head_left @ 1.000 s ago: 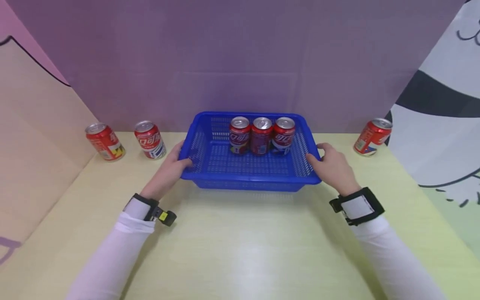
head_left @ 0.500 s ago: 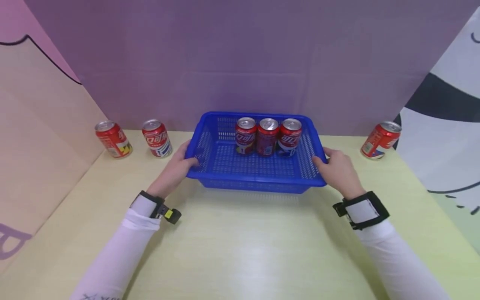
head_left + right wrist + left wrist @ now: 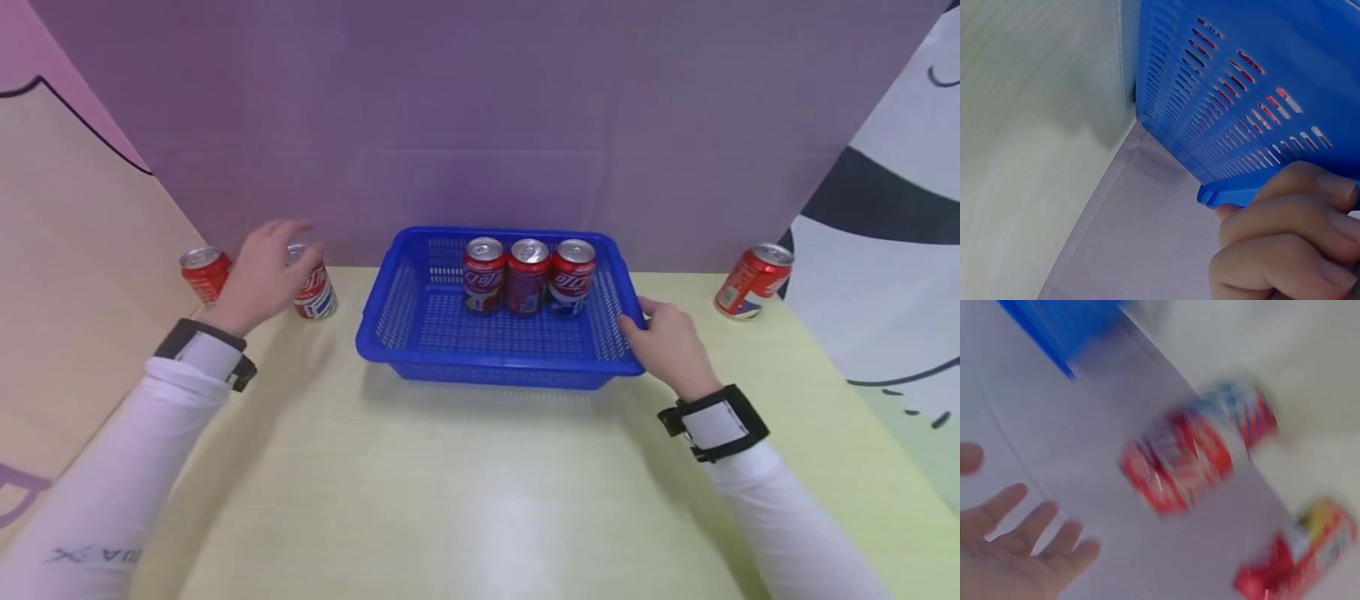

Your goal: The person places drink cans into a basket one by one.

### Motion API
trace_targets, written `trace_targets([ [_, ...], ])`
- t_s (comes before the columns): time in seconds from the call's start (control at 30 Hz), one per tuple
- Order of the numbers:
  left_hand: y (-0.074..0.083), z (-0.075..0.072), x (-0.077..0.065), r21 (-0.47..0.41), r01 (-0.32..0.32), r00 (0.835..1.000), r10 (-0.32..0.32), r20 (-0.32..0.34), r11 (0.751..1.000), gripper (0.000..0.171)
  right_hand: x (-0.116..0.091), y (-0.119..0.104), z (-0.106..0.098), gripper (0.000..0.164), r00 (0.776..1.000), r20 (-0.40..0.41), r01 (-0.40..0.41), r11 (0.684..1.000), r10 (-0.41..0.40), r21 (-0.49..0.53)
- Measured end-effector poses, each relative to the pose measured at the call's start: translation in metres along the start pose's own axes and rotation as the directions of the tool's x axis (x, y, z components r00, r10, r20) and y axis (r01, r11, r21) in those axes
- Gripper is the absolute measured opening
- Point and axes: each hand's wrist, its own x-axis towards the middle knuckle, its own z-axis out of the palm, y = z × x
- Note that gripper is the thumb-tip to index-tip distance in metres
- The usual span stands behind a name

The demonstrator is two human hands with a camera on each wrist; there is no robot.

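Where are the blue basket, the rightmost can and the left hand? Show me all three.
Blue basket [image 3: 498, 362]: head view, middle of the front rim.
Rightmost can [image 3: 753, 282]: head view, side of its body.
Left hand [image 3: 258, 275]: head view, back of the hand.

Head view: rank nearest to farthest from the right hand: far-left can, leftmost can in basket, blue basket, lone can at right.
1. Blue basket: held by the right hand.
2. Lone can: right of that hand.
3. Leftmost basket can: left of that hand.
4. Far-left can: partly behind the left hand.
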Motion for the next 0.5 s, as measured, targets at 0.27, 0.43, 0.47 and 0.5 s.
trace_targets([
  [0.27,-0.027,-0.017,0.033,0.215,0.045,0.946,-0.111,0.305,0.976,0.094,0.000,-0.001,-0.003,0.054,1.000,0.009,-0.020,1.000,0.020,0.007],
  [0.43,-0.044,0.000,0.042,0.241,0.084,0.896,-0.179,0.406,0.967,0.109,0.000,0.000,0.000,0.052,1.000,-0.011,0.004,1.000,-0.004,-0.004],
  [0.47,-0.046,0.003,0.043,0.244,0.105,0.890,-0.201,0.410,0.964,0.114,0.000,0.000,0.001,0.051,1.000,-0.017,0.010,1.000,-0.010,-0.005],
  [0.5,-0.049,0.006,0.044,0.244,0.121,0.885,-0.216,0.412,0.962,0.119,0.000,-0.001,0.001,0.050,1.000,-0.022,0.016,1.000,-0.016,-0.006],
])
